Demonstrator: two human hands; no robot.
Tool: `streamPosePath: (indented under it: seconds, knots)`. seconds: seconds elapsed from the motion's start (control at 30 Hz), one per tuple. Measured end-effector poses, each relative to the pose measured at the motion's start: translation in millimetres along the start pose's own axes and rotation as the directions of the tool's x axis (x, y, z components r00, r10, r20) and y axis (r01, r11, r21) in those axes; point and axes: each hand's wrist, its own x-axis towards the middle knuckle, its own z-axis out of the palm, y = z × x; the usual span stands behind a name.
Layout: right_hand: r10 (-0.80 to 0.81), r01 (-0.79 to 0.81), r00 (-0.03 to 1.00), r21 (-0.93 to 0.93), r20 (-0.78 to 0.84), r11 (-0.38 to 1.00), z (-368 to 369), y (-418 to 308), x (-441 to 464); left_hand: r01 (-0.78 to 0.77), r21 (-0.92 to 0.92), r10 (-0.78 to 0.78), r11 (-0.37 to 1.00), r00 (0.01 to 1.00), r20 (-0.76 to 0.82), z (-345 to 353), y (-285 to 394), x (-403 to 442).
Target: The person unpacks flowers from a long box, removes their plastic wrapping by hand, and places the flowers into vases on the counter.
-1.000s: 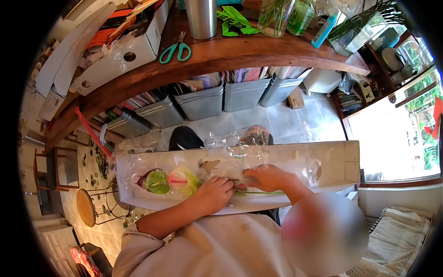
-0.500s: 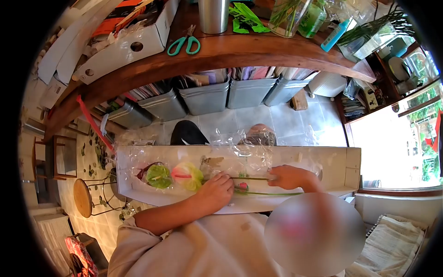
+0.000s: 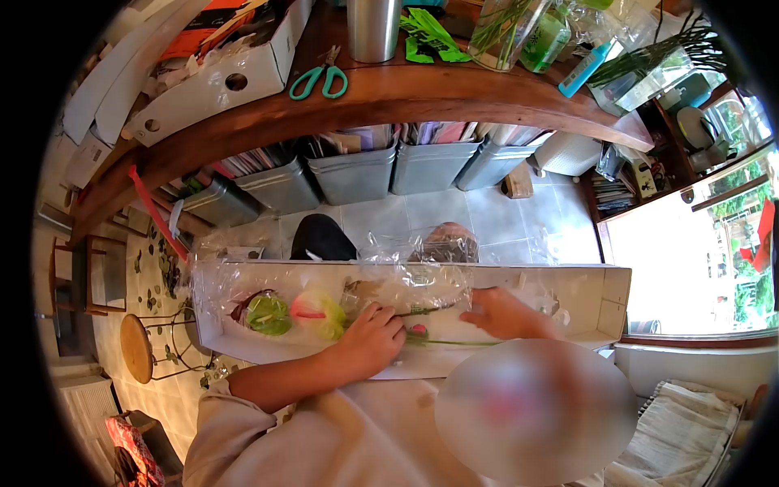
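Note:
A long white cardboard box [image 3: 584, 294] lies across my lap, with clear plastic wrap [image 3: 434, 284] in and over it. Inside at the left are a green anthurium [image 3: 268, 314] and a pale one with a pink spadix [image 3: 318, 314]. My left hand [image 3: 373, 337] is closed round the flower stems just right of the pale bloom. My right hand [image 3: 499, 312] pinches a green stem [image 3: 430, 309] farther right. Between my hands a small pink bud [image 3: 417, 330] shows, with another green stem below it.
Ahead stands a curved wooden table [image 3: 389, 91] with teal scissors [image 3: 318, 82], a metal tumbler [image 3: 373, 31] and a white box [image 3: 215, 85]. Metal bins [image 3: 350, 174] stand beneath it. A round stool [image 3: 136, 347] is at the left.
My right hand first moved right along the stem, then slightly back left and up. The stem between my hands now slants upward. My left hand stays at the stems.

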Motion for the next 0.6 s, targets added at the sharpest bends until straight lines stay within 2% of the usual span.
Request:
streamPosePath:
  seconds: [0.07, 0.17, 0.2, 0.23, 0.27, 0.3, 0.37, 0.4, 0.47, 0.53, 0.57, 0.6]
  knots:
    - [0.006, 0.003, 0.998, 0.158, -0.059, 0.988, 15, -27, 9, 0.036, -0.152, -0.040, 0.988, 0.999, -0.027, -5, 3, -1]
    - [0.048, -0.013, 0.995, 0.356, -0.088, 0.935, 40, -61, 18, 0.090, -0.507, -0.232, 0.857, 0.946, -0.225, -18, 8, -4]
    - [-0.120, 0.201, 0.970, 0.415, -0.213, 0.887, 53, -67, 23, 0.231, -0.777, -0.379, 0.586, 0.925, -0.011, -20, 11, -8]
    - [-0.044, 0.068, 0.997, 0.394, -0.069, 0.917, 46, -86, 21, 0.343, -0.913, -0.441, 0.222, 0.870, 0.220, -24, 12, -8]
    - [-0.122, 0.148, 0.987, 0.290, -0.106, 0.945, 53, -94, 22, 0.493, -0.869, -0.437, 0.039, 0.791, 0.429, -42, 13, -3]
    - [-0.197, 0.221, 0.970, 0.181, -0.142, 0.958, 61, -100, 23, 0.442, -0.888, -0.454, 0.131, 0.823, 0.342, -39, 13, -4]
    - [-0.213, 0.248, 0.963, 0.233, -0.165, 0.940, 58, -114, 31, 0.288, -0.913, -0.444, 0.289, 0.885, 0.139, -38, 16, -8]
    - [-0.207, 0.250, 0.961, 0.259, -0.181, 0.933, 55, -119, 33, 0.302, -0.923, -0.469, 0.237, 0.868, 0.163, -41, 15, -12]
    - [-0.200, 0.233, 0.964, 0.187, -0.177, 0.954, 54, -127, 36, 0.322, -0.940, -0.501, 0.115, 0.835, 0.225, -47, 16, -19]
    - [-0.177, 0.201, 0.964, 0.109, -0.197, 0.974, 52, -141, 38, 0.215, -0.972, -0.573, 0.097, 0.810, 0.122, -49, 20, -24]
    - [-0.211, 0.238, 0.950, 0.097, -0.229, 0.966, 51, -147, 40, 0.160, -0.983, -0.606, 0.088, 0.792, 0.075, -52, 22, -26]
    - [-0.241, 0.271, 0.935, 0.085, -0.261, 0.959, 50, -151, 41, 0.185, -0.977, -0.616, 0.109, 0.784, 0.080, -66, 25, -26]
